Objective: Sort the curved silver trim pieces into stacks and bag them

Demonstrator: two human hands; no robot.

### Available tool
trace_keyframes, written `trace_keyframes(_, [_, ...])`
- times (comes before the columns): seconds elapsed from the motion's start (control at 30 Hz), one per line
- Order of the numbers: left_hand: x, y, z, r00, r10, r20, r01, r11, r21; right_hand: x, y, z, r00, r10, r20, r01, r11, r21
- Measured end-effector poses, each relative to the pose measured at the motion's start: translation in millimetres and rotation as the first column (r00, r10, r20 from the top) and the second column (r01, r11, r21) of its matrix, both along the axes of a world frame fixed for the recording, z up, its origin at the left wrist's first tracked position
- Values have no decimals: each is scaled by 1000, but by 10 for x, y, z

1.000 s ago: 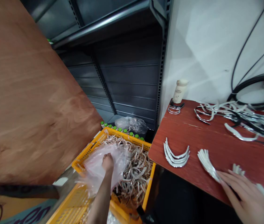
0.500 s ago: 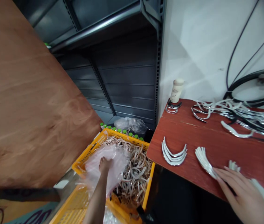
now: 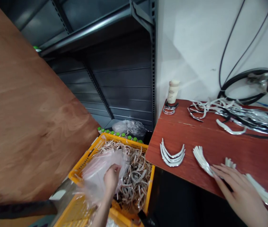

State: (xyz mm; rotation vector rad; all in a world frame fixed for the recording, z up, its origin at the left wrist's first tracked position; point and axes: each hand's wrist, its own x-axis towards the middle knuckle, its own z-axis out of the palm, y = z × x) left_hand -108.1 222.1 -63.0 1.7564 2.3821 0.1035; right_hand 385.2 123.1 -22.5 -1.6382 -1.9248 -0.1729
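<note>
My left hand (image 3: 112, 177) is closed in a pinch at the edge of the top clear plastic bag (image 3: 96, 176), in a stack of thin bags. The stack lies over the left part of a yellow crate (image 3: 151, 181) full of loose curved strips (image 3: 136, 167). On the red-brown table my right hand (image 3: 236, 186) lies flat, fingers stretched over a U-shaped bundle of white strips (image 3: 201, 157). The fingers cover the middle of that bundle. More white strips (image 3: 258, 187) lie beside and partly under the hand. To its left sits a nested set of curved silvery-white strips (image 3: 173, 159).
A heap of white, black and silvery strips (image 3: 242, 113) is at the back of the table (image 3: 186, 132), near a cream bottle (image 3: 173, 91). Coiled black cable (image 3: 245, 101) rests against the wall. Green-capped bottles (image 3: 117, 134) stand behind the crate. A large wooden board (image 3: 34, 110) leans at left.
My left hand has shifted slightly down and right over the bags and its fingers have closed at the bag's edge. The right hand stays on the bundle. The view has turned a little right.
</note>
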Motion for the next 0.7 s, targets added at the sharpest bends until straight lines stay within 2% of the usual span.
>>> trace_keyframes(0.13, [397,-219,-89,991,-118,-64,116,993,-34,-36,6,84,999,-26,-24,25,1000,-11])
trace_keyframes(0.27, [566,-157,-262,978,-197,-71,188,975,-122,-47,6,109,999,-26,-36,24,999,-42])
trace_keyframes(0.4, [550,-67,-279,988,-140,-60,127,976,-175,-57,-5,97,999,-31,-45,30,999,-38])
trace_keyframes(0.47, [504,-48,-191,996,-71,-50,60,979,-193,-57,-3,94,998,-30,-49,28,999,-33])
trace_keyframes(0.53, [498,-60,-46,999,-45,-1,43,976,-211,-46,9,105,998,-26,-50,24,999,-33])
trace_keyframes(0.63, [675,-193,248,974,-149,172,184,960,-209,-40,25,147,998,-40,-45,40,999,-9])
trace_keyframes(0.7, [912,-395,462,903,-276,328,341,926,-159,-93,-6,175,994,-65,-87,70,996,57])
